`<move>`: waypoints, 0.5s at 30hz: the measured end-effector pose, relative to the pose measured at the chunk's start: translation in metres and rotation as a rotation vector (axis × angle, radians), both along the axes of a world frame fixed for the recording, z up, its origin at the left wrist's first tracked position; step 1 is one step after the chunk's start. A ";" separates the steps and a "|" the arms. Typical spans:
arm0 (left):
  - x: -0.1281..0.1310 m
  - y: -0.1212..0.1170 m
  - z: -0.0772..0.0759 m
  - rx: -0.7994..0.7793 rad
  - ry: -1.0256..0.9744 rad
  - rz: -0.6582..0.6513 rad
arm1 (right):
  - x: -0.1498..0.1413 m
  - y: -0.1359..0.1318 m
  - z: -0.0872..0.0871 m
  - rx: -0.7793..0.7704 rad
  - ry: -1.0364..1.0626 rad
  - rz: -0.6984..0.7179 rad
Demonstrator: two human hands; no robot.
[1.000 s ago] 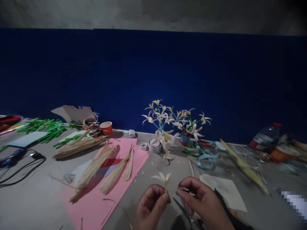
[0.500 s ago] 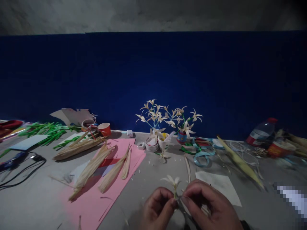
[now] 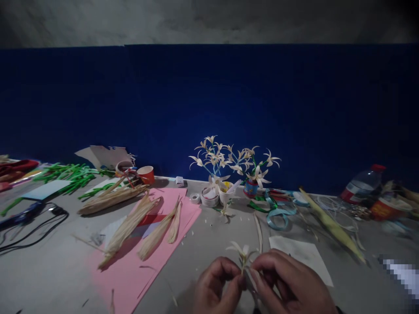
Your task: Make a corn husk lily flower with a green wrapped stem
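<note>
While the left hand [image 3: 221, 285] pinches a cream flower [image 3: 242, 249] at its base between thumb and forefinger, the right hand [image 3: 291, 283] sits just beside it, thumb and forefinger close to the short stem; whether they grip anything cannot be told. The flower stands upright between the two hands, petals spread, over the near middle of the grey desk [image 3: 49, 279]. Just beyond the right hand lies a white paper sheet [image 3: 304, 257], partly hidden by it. To the left, pink paper sheets [image 3: 157, 270] carry pale dried husks [image 3: 127, 235], and a black cable [image 3: 49, 237] curls near the left edge. On the right, a yellowish-green husk [image 3: 332, 224] lies slantwise near a looped light-blue ribbon [image 3: 278, 222]. Farther back, a white cup [image 3: 225, 201] and a small red-and-blue pot [image 3: 250, 188] stand below sprays of similar cream flowers [image 3: 214, 159]. Along that far side are also bright green stems [image 3: 70, 176], an orange-red paper cup [image 3: 147, 175] and a red-capped plastic bottle [image 3: 363, 185], tilted. A dark blue panel [image 3: 209, 96] rises behind everything.
</note>
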State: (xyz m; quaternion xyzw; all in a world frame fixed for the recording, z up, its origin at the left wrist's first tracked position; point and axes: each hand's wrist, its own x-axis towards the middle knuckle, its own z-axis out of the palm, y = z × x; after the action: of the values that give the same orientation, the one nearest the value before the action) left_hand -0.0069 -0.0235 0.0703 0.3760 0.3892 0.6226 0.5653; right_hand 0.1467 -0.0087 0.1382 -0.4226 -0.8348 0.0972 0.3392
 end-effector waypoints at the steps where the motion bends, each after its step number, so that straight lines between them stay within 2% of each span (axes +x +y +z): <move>1: 0.000 0.000 0.000 0.002 -0.003 -0.003 | 0.000 0.001 -0.001 0.004 -0.013 -0.005; 15: -0.001 0.000 -0.006 0.036 0.023 -0.017 | 0.000 0.003 -0.006 0.098 -0.043 -0.008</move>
State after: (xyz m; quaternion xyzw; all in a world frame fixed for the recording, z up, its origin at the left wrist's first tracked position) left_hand -0.0083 -0.0235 0.0646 0.3967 0.3810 0.6203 0.5591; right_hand 0.1468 -0.0055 0.1318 -0.4108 -0.8439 0.0457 0.3421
